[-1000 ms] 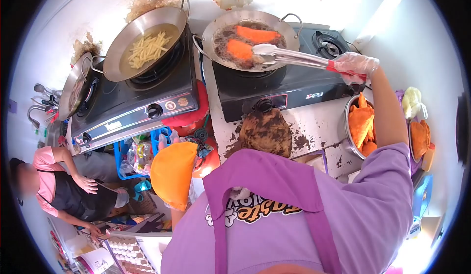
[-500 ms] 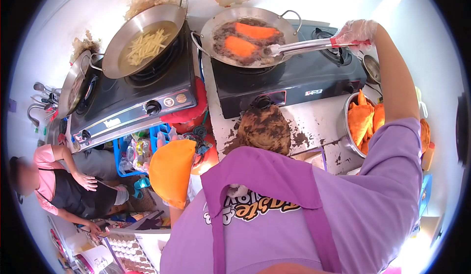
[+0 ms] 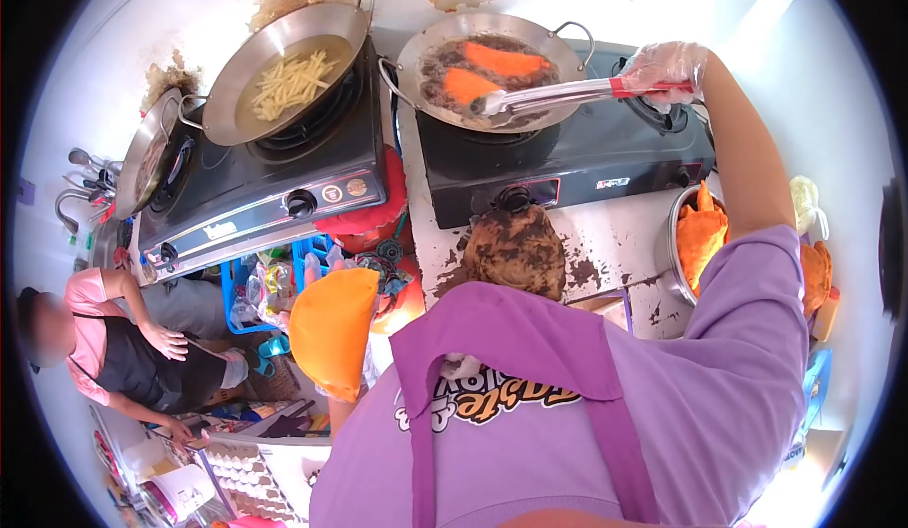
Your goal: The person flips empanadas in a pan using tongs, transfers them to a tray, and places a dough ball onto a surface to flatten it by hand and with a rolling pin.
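My right hand point(image 3: 667, 69), in a clear plastic glove, is closed around the red-handled tongs point(image 3: 567, 94). The tongs reach left into the right pan point(image 3: 416, 63), their tips in the dark oil beside the lower of two orange pieces point(image 3: 467, 85). A second orange piece point(image 3: 506, 58) floats above it. At lower left, my left hand point(image 3: 335, 265), gloved and mostly hidden, holds up a raw orange folded dough piece point(image 3: 333, 331); only some fingertips show past its upper edge.
Pale fries point(image 3: 290, 84) lie in oil in the left pan point(image 3: 225, 112). A pot point(image 3: 673, 256) holds orange pieces point(image 3: 701, 235) at right. A browned cloth point(image 3: 515, 252) sits before the stove point(image 3: 586, 164). A person point(image 3: 132, 348) in a black apron is at far left.
The tongs have moved slightly left along the lower orange piece, with my right hand shifting left too. The camera view has shifted a little. My left hand stays with the dough.
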Motion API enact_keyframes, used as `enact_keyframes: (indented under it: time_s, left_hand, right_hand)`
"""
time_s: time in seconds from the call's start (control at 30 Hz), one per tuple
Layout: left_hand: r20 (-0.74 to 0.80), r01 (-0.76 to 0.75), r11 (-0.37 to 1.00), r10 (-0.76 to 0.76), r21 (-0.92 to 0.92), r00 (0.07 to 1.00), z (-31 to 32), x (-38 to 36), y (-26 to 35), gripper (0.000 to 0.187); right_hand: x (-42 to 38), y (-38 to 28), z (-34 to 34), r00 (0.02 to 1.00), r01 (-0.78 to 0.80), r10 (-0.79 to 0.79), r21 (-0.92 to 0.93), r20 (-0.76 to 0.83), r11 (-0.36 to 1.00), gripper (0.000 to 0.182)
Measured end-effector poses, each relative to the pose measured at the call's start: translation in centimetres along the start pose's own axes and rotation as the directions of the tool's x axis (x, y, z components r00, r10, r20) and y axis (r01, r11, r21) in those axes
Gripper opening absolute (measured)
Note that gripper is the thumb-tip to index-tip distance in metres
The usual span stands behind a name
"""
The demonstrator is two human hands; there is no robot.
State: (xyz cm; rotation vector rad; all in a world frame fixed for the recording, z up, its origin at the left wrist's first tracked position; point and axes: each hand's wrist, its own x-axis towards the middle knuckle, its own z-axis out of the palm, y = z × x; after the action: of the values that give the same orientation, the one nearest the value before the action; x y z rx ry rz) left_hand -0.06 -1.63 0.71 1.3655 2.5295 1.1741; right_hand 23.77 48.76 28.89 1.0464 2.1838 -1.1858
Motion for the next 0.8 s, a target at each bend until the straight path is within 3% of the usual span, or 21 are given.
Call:
enact_keyframes:
  time_s: [0.1, 0.17, 0.2, 0.27, 0.3, 0.33, 0.37, 0.4, 0.47, 0.5, 0.57, 0.6, 0.67, 0.7, 0.8]
  left_hand:
    - [0.004, -0.024, 0.987, 0.024, 0.16, 1.0, 0.2, 0.2, 0.7, 0.091]
    - [-0.034, 0.024, 0.998, -0.026, -0.054, 0.999, 0.3, 0.5, 1.7, 0.099]
    - [-0.033, 0.024, 0.998, -0.026, -0.053, 0.999, 0.3, 0.3, 1.4, 0.099]
    - [0.032, 0.135, 0.902, -0.133, -0.41, 0.991, 0.4, -0.2, 0.6, 0.087]
    - [0.032, 0.135, 0.902, -0.133, -0.409, 0.991, 0.2, -0.2, 0.6, 0.087]
    - [0.092, 0.21, 0.559, -0.233, -0.802, 0.968, 0.1, -0.3, 0.5, 0.081]
    - [0.192, 0.218, 0.061, -0.287, -0.974, 0.938, 0.0, -0.3, 0.4, 0.076]
    - [0.192, 0.218, 0.061, -0.287, -0.974, 0.938, 0.0, -0.3, 0.2, 0.076]
    - [0.201, 0.181, -0.106, -0.225, -0.978, 0.953, 0.1, -0.3, -0.2, 0.073]
    - [0.2, 0.18, -0.106, -0.225, -0.978, 0.953, -0.1, -0.2, 0.4, 0.073]
    - [0.233, 0.165, -0.25, -0.273, -0.954, 0.933, -0.6, 0.0, 1.8, 0.072]
    - [0.232, 0.164, -0.25, -0.274, -0.954, 0.933, -0.5, -0.1, 1.3, 0.072]
    - [0.219, 0.224, -0.009, -0.25, -0.975, 0.943, -0.1, -0.4, -0.1, 0.074]
    - [0.218, 0.223, -0.01, -0.25, -0.975, 0.943, -0.1, -0.4, -0.1, 0.074]
    - [0.158, 0.219, 0.331, -0.203, -0.918, 0.966, -0.1, -0.3, -0.1, 0.075]
  right_hand:
    - [0.8, 0.0, 0.2, 1.0, -0.008, 0.007, 0.045, 0.025, 0.999, 0.036]
    - [1.5, 0.1, 0.3, 0.999, -0.007, 0.005, 0.069, 0.038, 0.998, 0.036]
    - [1.8, 0.2, 0.4, 0.999, -0.006, 0.001, 0.091, 0.049, 0.996, 0.036]
    - [2.0, 0.5, 0.8, 0.999, 0.032, -0.034, 0.104, 0.022, 0.994, 0.036]
    - [2.2, 0.6, 1.0, 0.998, 0.07, -0.069, 0.116, -0.006, 0.991, 0.037]
    - [2.6, 0.9, 1.1, 0.998, 0.07, -0.069, 0.117, -0.006, 0.991, 0.037]
    - [3.1, 1.1, 1.0, 0.996, 0.083, -0.084, 0.126, 0.006, 0.989, 0.037]
    - [3.4, 1.2, 1.1, 0.995, 0.096, -0.099, 0.135, 0.018, 0.986, 0.038]
    - [3.8, 1.4, 1.4, 0.995, 0.1, -0.103, 0.14, 0.014, 0.985, 0.039]
    - [3.9, 1.3, 1.6, 0.994, 0.105, -0.108, 0.145, 0.009, 0.984, 0.039]
    - [3.8, 0.9, 2.2, 0.995, 0.096, -0.096, 0.145, -0.004, 0.985, 0.038]
    - [3.8, 0.8, 2.4, 0.996, 0.085, -0.084, 0.146, -0.018, 0.986, 0.037]
    - [4.3, 1.2, 2.8, 0.996, 0.091, -0.09, 0.157, -0.013, 0.983, 0.037]
    - [4.2, 1.1, 3.1, 0.995, 0.096, -0.096, 0.171, -0.009, 0.981, 0.037]
    - [3.9, 0.4, 4.3, 0.998, 0.056, -0.053, 0.174, -0.025, 0.983, 0.038]
